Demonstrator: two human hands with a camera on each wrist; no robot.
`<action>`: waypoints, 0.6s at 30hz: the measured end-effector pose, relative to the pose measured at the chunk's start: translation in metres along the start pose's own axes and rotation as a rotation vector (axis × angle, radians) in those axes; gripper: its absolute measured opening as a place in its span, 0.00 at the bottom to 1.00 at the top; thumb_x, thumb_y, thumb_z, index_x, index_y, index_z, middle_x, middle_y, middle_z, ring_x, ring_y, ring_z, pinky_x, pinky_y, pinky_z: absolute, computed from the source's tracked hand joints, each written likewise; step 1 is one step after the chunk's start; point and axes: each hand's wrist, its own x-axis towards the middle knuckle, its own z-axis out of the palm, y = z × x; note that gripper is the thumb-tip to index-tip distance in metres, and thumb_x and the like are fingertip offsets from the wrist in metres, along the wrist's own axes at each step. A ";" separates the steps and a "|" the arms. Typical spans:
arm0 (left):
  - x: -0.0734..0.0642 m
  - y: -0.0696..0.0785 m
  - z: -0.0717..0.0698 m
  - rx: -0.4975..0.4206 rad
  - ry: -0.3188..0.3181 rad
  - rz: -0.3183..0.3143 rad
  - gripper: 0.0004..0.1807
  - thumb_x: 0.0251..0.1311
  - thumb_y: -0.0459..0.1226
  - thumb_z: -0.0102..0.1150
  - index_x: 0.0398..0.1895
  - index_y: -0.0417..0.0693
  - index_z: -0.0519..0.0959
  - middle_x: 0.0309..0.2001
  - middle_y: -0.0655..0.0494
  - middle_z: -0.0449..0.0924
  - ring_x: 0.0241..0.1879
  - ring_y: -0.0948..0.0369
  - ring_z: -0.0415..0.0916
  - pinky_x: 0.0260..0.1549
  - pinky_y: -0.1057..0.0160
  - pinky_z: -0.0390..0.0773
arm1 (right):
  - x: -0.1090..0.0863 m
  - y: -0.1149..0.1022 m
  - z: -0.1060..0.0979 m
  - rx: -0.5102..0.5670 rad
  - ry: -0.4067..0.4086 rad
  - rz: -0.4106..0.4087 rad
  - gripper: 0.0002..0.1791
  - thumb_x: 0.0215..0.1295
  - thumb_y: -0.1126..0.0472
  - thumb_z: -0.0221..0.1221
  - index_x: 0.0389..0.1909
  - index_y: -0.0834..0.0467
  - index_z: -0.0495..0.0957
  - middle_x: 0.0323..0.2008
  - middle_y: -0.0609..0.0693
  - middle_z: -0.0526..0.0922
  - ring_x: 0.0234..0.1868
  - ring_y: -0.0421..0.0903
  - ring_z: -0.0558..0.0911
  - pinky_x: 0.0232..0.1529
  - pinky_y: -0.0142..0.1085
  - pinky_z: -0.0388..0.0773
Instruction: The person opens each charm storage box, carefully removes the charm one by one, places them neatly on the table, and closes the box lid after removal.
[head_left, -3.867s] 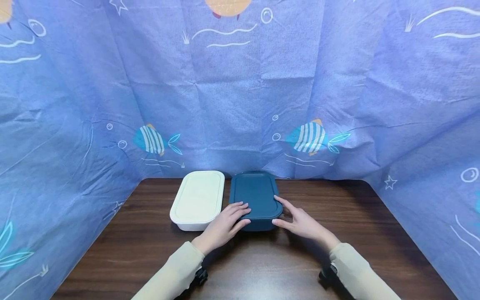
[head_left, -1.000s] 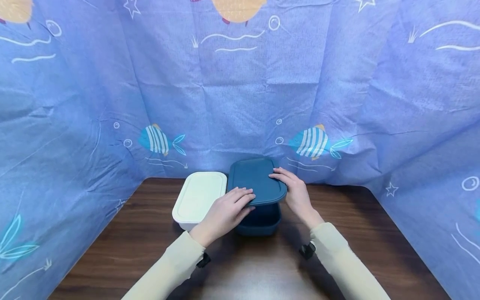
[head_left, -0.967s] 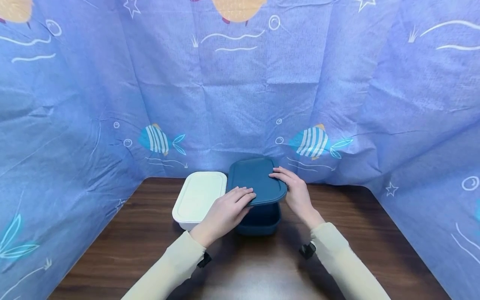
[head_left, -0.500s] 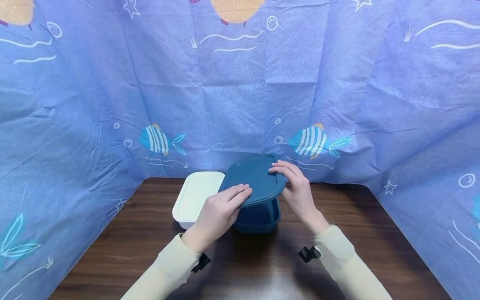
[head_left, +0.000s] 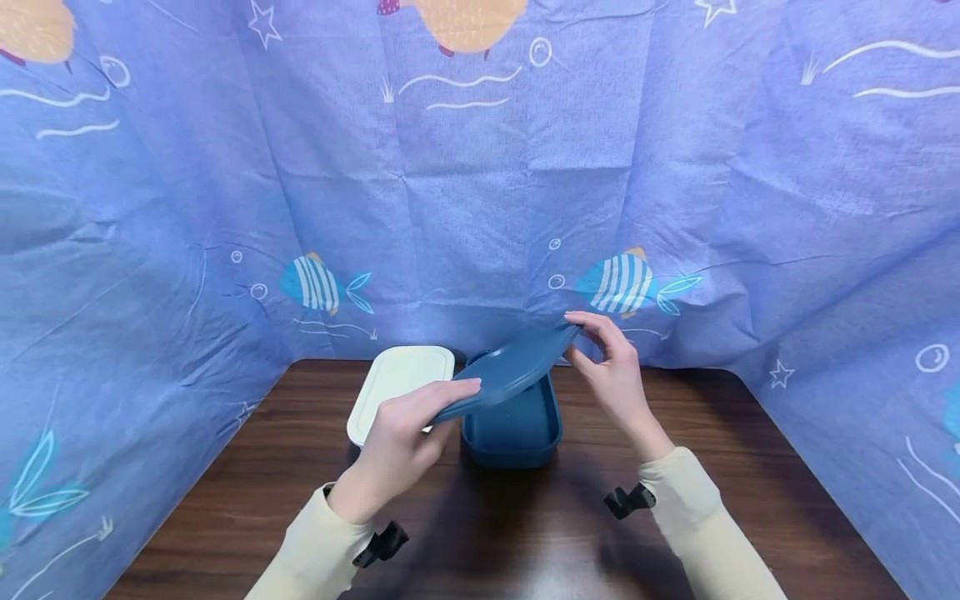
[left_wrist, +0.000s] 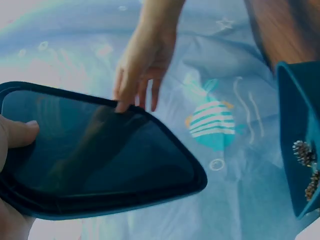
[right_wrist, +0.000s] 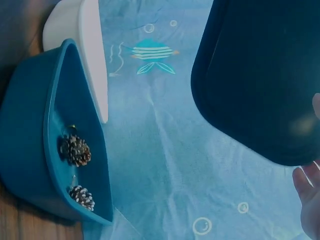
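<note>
A dark blue lid (head_left: 517, 362) is held up and tilted over its rectangular box (head_left: 513, 458), its right end higher. My left hand (head_left: 401, 437) grips the lid's lower left end, fingers on top and thumb beneath. At the raised right edge, my right hand (head_left: 615, 375) pinches it between fingers and thumb. The lid's rimmed underside (left_wrist: 100, 155) faces the left wrist camera. Inside the uncovered blue box, the right wrist view shows a brown pinecone (right_wrist: 76, 150) and a white-tipped pinecone (right_wrist: 81, 197).
A white lidded box (head_left: 401, 375) stands left of the blue one, partly behind the left hand and lid. Both boxes rest near the back of the dark wooden table (head_left: 720, 467). A blue fish-print curtain (head_left: 465, 208) hangs right behind the table.
Both hands have lifted the blue lid off its box and tilted it, the left hand moving left and down, the right hand up and right. The box's inside now shows.
</note>
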 end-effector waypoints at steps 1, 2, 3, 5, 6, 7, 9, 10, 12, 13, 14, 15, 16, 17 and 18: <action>0.001 0.001 -0.002 -0.023 0.012 -0.004 0.15 0.76 0.37 0.51 0.56 0.41 0.82 0.49 0.49 0.86 0.48 0.55 0.85 0.54 0.63 0.80 | 0.000 0.000 -0.001 0.033 0.001 0.034 0.23 0.58 0.83 0.63 0.56 0.70 0.78 0.55 0.65 0.80 0.59 0.43 0.78 0.62 0.32 0.74; 0.002 0.002 -0.004 -0.043 0.026 -0.013 0.14 0.75 0.37 0.53 0.56 0.41 0.82 0.48 0.49 0.86 0.47 0.56 0.85 0.53 0.65 0.80 | -0.001 0.000 -0.001 0.066 0.000 0.074 0.23 0.59 0.82 0.63 0.57 0.70 0.77 0.55 0.64 0.80 0.58 0.42 0.79 0.62 0.32 0.75; 0.002 0.003 -0.006 -0.066 0.041 -0.023 0.13 0.74 0.36 0.55 0.55 0.41 0.83 0.48 0.50 0.87 0.46 0.57 0.85 0.52 0.66 0.81 | -0.002 0.000 -0.002 0.101 -0.004 0.115 0.24 0.61 0.80 0.62 0.59 0.69 0.76 0.55 0.62 0.81 0.57 0.41 0.79 0.60 0.33 0.76; 0.001 0.005 -0.008 -0.103 0.072 -0.059 0.12 0.71 0.35 0.60 0.53 0.42 0.84 0.45 0.52 0.87 0.42 0.59 0.85 0.47 0.68 0.81 | -0.006 0.000 -0.003 0.165 -0.011 0.189 0.24 0.65 0.78 0.61 0.62 0.67 0.74 0.54 0.55 0.82 0.55 0.41 0.81 0.58 0.32 0.77; 0.001 0.006 -0.009 -0.113 0.089 -0.079 0.11 0.69 0.35 0.62 0.51 0.43 0.85 0.43 0.54 0.87 0.40 0.61 0.84 0.44 0.70 0.80 | -0.008 -0.001 -0.003 0.194 -0.014 0.215 0.24 0.66 0.76 0.61 0.63 0.65 0.74 0.54 0.51 0.82 0.54 0.41 0.82 0.56 0.31 0.78; 0.000 0.006 -0.010 -0.115 0.104 -0.100 0.10 0.68 0.35 0.63 0.49 0.43 0.85 0.40 0.56 0.87 0.37 0.63 0.82 0.41 0.71 0.79 | -0.010 -0.001 -0.003 0.217 -0.014 0.234 0.24 0.67 0.75 0.61 0.63 0.65 0.73 0.53 0.48 0.82 0.53 0.41 0.82 0.55 0.29 0.78; -0.003 0.007 -0.011 -0.107 0.130 -0.142 0.07 0.67 0.37 0.65 0.44 0.45 0.86 0.35 0.58 0.86 0.32 0.65 0.77 0.35 0.71 0.75 | -0.013 -0.002 -0.003 0.244 -0.004 0.253 0.23 0.69 0.72 0.61 0.64 0.65 0.73 0.48 0.43 0.83 0.50 0.41 0.83 0.50 0.27 0.79; -0.004 0.007 -0.012 -0.101 0.142 -0.159 0.06 0.66 0.37 0.66 0.43 0.46 0.86 0.32 0.60 0.84 0.28 0.67 0.74 0.31 0.71 0.72 | -0.014 -0.002 -0.003 0.246 0.007 0.250 0.23 0.69 0.71 0.61 0.64 0.65 0.73 0.46 0.43 0.83 0.49 0.40 0.82 0.48 0.27 0.78; -0.006 0.006 -0.013 -0.095 0.167 -0.192 0.05 0.65 0.37 0.67 0.40 0.47 0.85 0.25 0.63 0.77 0.23 0.69 0.66 0.25 0.71 0.67 | -0.015 -0.004 -0.003 0.249 0.033 0.248 0.22 0.69 0.70 0.62 0.63 0.65 0.74 0.43 0.43 0.83 0.46 0.40 0.82 0.46 0.26 0.78; -0.007 0.005 -0.014 -0.091 0.181 -0.207 0.04 0.63 0.35 0.69 0.40 0.48 0.85 0.24 0.63 0.75 0.22 0.70 0.64 0.23 0.71 0.66 | -0.015 -0.005 -0.003 0.249 0.045 0.251 0.22 0.69 0.69 0.62 0.63 0.65 0.74 0.42 0.43 0.84 0.46 0.40 0.82 0.45 0.26 0.78; -0.007 0.004 -0.015 -0.089 0.193 -0.220 0.05 0.61 0.34 0.70 0.39 0.48 0.85 0.23 0.64 0.73 0.21 0.70 0.62 0.22 0.70 0.65 | -0.014 -0.007 -0.003 0.248 0.056 0.253 0.21 0.69 0.69 0.62 0.62 0.64 0.75 0.42 0.43 0.84 0.46 0.39 0.83 0.45 0.26 0.78; -0.007 0.003 -0.016 -0.089 0.204 -0.232 0.08 0.59 0.31 0.71 0.39 0.49 0.84 0.22 0.64 0.71 0.20 0.70 0.61 0.21 0.70 0.64 | -0.014 -0.008 -0.003 0.247 0.066 0.260 0.21 0.69 0.69 0.62 0.61 0.64 0.76 0.42 0.43 0.84 0.46 0.40 0.83 0.45 0.26 0.78; -0.008 0.003 -0.017 -0.083 0.211 -0.247 0.10 0.56 0.29 0.72 0.39 0.49 0.84 0.21 0.64 0.70 0.20 0.69 0.60 0.20 0.70 0.63 | -0.013 -0.010 -0.003 0.243 0.074 0.269 0.20 0.69 0.68 0.63 0.61 0.63 0.77 0.43 0.43 0.85 0.47 0.39 0.84 0.46 0.26 0.79; -0.008 0.002 -0.018 -0.074 0.215 -0.264 0.12 0.55 0.28 0.72 0.40 0.49 0.83 0.22 0.64 0.72 0.20 0.69 0.62 0.21 0.70 0.65 | -0.013 -0.011 -0.003 0.242 0.082 0.280 0.20 0.68 0.68 0.63 0.60 0.63 0.77 0.44 0.43 0.86 0.47 0.40 0.84 0.47 0.26 0.80; -0.008 0.002 -0.019 -0.066 0.214 -0.286 0.14 0.54 0.27 0.72 0.41 0.49 0.83 0.24 0.64 0.75 0.22 0.68 0.66 0.22 0.70 0.67 | -0.013 -0.013 -0.003 0.239 0.086 0.292 0.20 0.68 0.68 0.64 0.60 0.62 0.78 0.44 0.43 0.86 0.47 0.40 0.84 0.47 0.27 0.80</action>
